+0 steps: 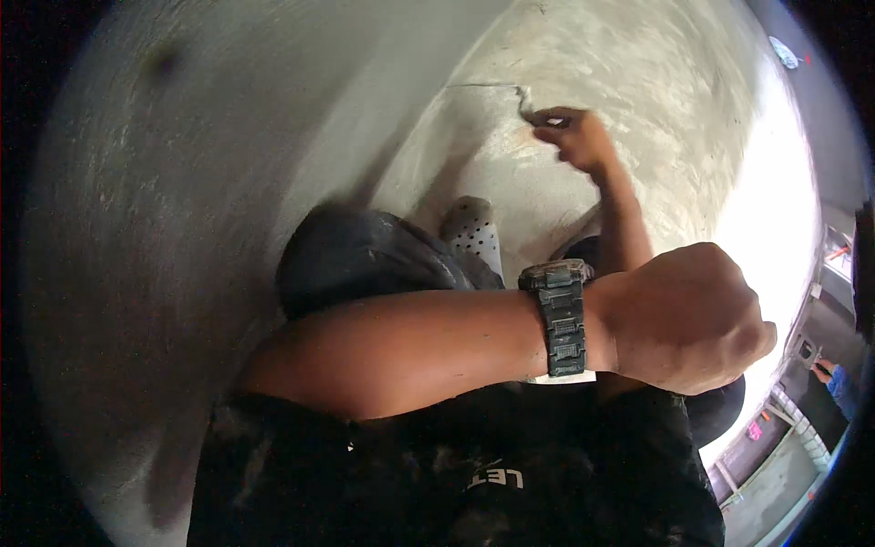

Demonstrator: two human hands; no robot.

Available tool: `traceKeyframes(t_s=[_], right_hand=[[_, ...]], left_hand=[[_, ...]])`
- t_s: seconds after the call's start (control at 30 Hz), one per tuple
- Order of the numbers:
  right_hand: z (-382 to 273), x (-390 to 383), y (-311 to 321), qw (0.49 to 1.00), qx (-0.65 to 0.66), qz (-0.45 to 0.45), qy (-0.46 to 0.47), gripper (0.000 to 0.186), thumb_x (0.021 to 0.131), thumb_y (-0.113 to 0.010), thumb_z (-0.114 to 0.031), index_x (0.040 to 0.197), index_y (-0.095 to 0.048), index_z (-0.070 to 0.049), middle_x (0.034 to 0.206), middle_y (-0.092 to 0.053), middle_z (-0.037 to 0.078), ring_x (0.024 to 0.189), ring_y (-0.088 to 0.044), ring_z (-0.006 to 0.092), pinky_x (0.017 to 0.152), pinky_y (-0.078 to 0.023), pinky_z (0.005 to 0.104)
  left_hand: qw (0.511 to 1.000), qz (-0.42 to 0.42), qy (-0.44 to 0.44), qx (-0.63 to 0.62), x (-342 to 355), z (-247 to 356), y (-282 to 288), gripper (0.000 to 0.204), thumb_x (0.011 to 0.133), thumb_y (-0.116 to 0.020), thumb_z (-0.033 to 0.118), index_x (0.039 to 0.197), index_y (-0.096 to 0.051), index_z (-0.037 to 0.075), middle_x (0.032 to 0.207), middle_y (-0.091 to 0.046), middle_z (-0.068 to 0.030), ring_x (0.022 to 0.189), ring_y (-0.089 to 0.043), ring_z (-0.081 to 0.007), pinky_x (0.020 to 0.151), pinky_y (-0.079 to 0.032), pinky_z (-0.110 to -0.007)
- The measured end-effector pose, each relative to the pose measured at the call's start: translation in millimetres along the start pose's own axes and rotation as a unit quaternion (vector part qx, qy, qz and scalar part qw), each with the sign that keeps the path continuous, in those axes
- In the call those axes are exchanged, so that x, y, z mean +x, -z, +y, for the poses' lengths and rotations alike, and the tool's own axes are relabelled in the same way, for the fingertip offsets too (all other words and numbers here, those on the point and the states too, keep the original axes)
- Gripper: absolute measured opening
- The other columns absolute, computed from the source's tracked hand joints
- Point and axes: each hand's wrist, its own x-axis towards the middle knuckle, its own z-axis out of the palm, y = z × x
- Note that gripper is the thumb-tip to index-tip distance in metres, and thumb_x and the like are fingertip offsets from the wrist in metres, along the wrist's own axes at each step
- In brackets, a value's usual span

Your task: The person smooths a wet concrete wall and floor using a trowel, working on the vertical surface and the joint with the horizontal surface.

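My left forearm, with a dark wristwatch, crosses my lap, and my left hand is curled into a fist at the right; what it holds, if anything, is hidden. A pale edge shows under that wrist. My right hand reaches forward over the grey plastered surface, slightly blurred, fingers closed on something small and dark that I cannot make out, beside a thin dark line. A white clog with holes is beyond my dark-clad knee.
A grey plastered wall curves along the left, meeting the lighter surface ahead. At the far right are a brightly lit strip, some small pink items, a block-edged ledge and another person in blue, seen small.
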Motion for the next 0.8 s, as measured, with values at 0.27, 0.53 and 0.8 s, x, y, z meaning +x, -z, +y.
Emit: traceKeyframes(t_s=[0.27, 0.53, 0.8], right_hand=[[-75, -15, 70, 0.995, -0.093, 0.010, 0.024, 0.033, 0.081, -0.077, -0.028, 0.111, -0.078, -0.015, 0.102, -0.076, 0.015, 0.091, -0.073, 0.0320, 0.085, -0.055, 0.0414], [-48, -5, -26, 0.979, -0.196, -0.005, -0.051, 0.027, 0.086, -0.072, -0.034, 0.109, -0.077, -0.022, 0.107, -0.074, 0.012, 0.101, -0.070, 0.0334, 0.089, -0.056, 0.0447], [-75, -4, 58, 0.991, -0.127, 0.040, 0.011, 0.050, 0.087, -0.066, -0.059, 0.108, -0.079, -0.014, 0.102, -0.075, 0.016, 0.096, -0.071, 0.0358, 0.087, -0.055, 0.0456]], left_hand=[[1.000, -0.012, 0.002, 0.005, -5, 4, 3, 0.019, 0.079, -0.065, 0.019, 0.075, -0.054, 0.004, 0.055, -0.055, -0.0092, 0.050, -0.061, -0.0297, 0.047, -0.048, -0.043], [1.000, -0.011, -0.018, 0.022, 0, 3, 1, 0.018, 0.079, -0.064, 0.019, 0.078, -0.054, 0.004, 0.055, -0.053, -0.0067, 0.050, -0.059, -0.0276, 0.046, -0.046, -0.041], [1.000, 0.010, -0.001, 0.012, -11, -3, -1, 0.019, 0.081, -0.062, 0.019, 0.084, -0.053, 0.003, 0.058, -0.055, -0.0071, 0.052, -0.060, -0.0277, 0.047, -0.046, -0.041]])
